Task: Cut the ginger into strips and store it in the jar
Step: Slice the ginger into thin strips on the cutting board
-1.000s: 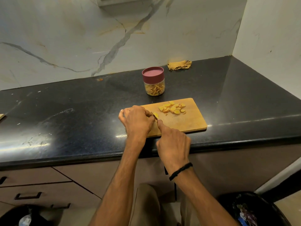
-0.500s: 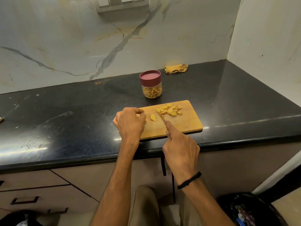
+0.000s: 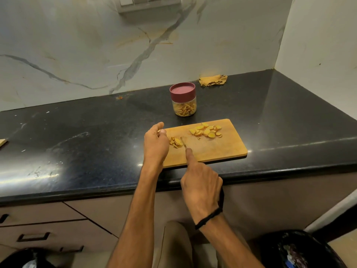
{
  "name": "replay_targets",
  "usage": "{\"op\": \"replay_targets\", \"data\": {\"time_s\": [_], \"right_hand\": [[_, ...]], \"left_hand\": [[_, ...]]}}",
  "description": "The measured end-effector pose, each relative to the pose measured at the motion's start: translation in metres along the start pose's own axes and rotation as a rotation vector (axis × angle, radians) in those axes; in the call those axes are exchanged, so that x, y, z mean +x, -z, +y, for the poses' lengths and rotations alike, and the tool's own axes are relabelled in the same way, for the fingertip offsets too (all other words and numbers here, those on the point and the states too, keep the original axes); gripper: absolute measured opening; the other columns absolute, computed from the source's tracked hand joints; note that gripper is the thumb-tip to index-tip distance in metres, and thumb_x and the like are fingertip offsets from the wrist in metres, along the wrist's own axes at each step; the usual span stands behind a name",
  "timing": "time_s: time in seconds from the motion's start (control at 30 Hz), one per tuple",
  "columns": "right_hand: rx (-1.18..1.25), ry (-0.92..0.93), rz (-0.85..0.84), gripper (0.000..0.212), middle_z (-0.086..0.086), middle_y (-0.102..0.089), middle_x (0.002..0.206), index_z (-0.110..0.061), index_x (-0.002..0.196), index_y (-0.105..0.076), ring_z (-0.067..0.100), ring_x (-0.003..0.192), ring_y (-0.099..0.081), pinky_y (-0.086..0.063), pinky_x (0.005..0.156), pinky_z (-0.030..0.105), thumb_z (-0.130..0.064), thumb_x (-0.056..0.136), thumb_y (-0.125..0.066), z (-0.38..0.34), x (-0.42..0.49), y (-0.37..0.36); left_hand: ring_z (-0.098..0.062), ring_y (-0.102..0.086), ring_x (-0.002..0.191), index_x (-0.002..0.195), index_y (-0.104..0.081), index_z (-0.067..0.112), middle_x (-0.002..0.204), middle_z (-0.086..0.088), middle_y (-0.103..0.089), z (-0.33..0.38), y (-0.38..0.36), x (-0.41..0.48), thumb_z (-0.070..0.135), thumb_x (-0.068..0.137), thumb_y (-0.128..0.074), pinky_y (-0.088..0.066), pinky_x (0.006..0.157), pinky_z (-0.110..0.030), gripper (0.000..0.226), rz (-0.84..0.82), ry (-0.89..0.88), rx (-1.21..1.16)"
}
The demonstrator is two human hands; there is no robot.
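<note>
A wooden cutting board (image 3: 222, 151) lies near the counter's front edge. A heap of round ginger slices (image 3: 206, 130) sits on its far middle. A smaller stack of ginger pieces (image 3: 176, 142) lies at the board's left end. My left hand (image 3: 156, 145) holds that stack with curled fingers, the fingertips hidden. My right hand (image 3: 201, 182) grips a knife (image 3: 183, 142), index finger stretched along its back, the blade just right of the small stack. Behind the board stands a clear jar (image 3: 185, 108) with a maroon lid and ginger strips inside.
The black stone counter (image 3: 87, 144) meets marble walls behind and on the right. A crumpled yellow cloth (image 3: 212, 80) lies at the back by the wall. Drawers sit below the counter on the left, and a black bin (image 3: 301, 250) stands on the floor at lower right.
My right hand carried the knife right toward the slice heap and back to the left hand. A small stack of ginger now shows beside my left hand.
</note>
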State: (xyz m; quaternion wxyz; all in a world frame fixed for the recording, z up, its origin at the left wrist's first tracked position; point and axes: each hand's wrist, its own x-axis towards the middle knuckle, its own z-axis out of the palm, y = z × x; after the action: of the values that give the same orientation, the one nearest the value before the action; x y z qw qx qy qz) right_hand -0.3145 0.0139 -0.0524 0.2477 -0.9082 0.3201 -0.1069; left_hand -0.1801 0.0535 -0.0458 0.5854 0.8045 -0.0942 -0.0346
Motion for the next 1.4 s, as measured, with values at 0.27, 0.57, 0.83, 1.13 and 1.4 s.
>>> {"op": "replay_targets", "data": {"time_s": [0.27, 0.57, 0.83, 1.13, 1.4], "right_hand": [[0.014, -0.007, 0.019, 0.062, -0.003, -0.048, 0.085, -0.034, 0.154, -0.009, 0.011, 0.073, -0.043, -0.032, 0.064, 0.027, -0.023, 0.102, -0.04, 0.002, 0.0, 0.003], [0.122, -0.093, 0.22, 0.049, -0.002, -0.053, 0.081, -0.04, 0.149, -0.03, 0.013, 0.071, -0.048, -0.036, 0.061, 0.028, -0.027, 0.103, -0.041, 0.034, 0.02, 0.027], [0.177, -0.146, 0.271, 0.042, 0.006, -0.065, 0.103, -0.038, 0.145, -0.037, 0.025, 0.094, -0.061, -0.051, 0.074, 0.037, -0.032, 0.104, -0.037, 0.048, 0.034, 0.032], [0.17, -0.126, 0.258, 0.041, 0.003, -0.066, 0.098, -0.037, 0.145, -0.04, 0.02, 0.081, -0.057, -0.039, 0.062, 0.028, -0.031, 0.104, -0.039, 0.051, 0.029, 0.033], [0.155, 0.025, 0.154, 0.041, -0.003, -0.058, 0.082, -0.039, 0.144, -0.04, 0.012, 0.069, -0.043, -0.033, 0.059, 0.026, -0.029, 0.104, -0.039, 0.035, 0.017, 0.026]], "left_hand": [[-0.004, -0.051, 0.124, 0.148, -0.047, 0.019, 0.147, 0.001, -0.051, 0.004, -0.001, -0.003, 0.018, 0.107, -0.04, -0.045, 0.102, -0.023, 0.041, -0.036, -0.049, 0.066], [-0.022, -0.036, 0.142, 0.123, -0.069, 0.03, 0.145, -0.001, -0.054, 0.017, -0.038, -0.006, 0.031, 0.093, -0.07, -0.028, 0.117, -0.041, 0.03, -0.069, -0.395, 0.622], [-0.032, -0.014, 0.15, 0.114, -0.074, 0.035, 0.156, -0.009, -0.039, 0.022, -0.071, -0.006, 0.045, 0.091, -0.068, -0.011, 0.122, -0.053, 0.026, -0.109, -0.397, 0.791], [-0.027, -0.023, 0.145, 0.096, -0.078, 0.032, 0.15, -0.001, -0.047, 0.017, -0.064, -0.01, 0.042, 0.084, -0.076, -0.02, 0.118, -0.049, 0.016, -0.058, -0.38, 0.697], [-0.022, -0.031, 0.142, 0.121, -0.069, 0.041, 0.149, 0.007, -0.048, 0.024, -0.008, -0.001, 0.024, 0.096, -0.063, -0.023, 0.115, -0.049, 0.031, -0.012, -0.276, 0.693]]}}
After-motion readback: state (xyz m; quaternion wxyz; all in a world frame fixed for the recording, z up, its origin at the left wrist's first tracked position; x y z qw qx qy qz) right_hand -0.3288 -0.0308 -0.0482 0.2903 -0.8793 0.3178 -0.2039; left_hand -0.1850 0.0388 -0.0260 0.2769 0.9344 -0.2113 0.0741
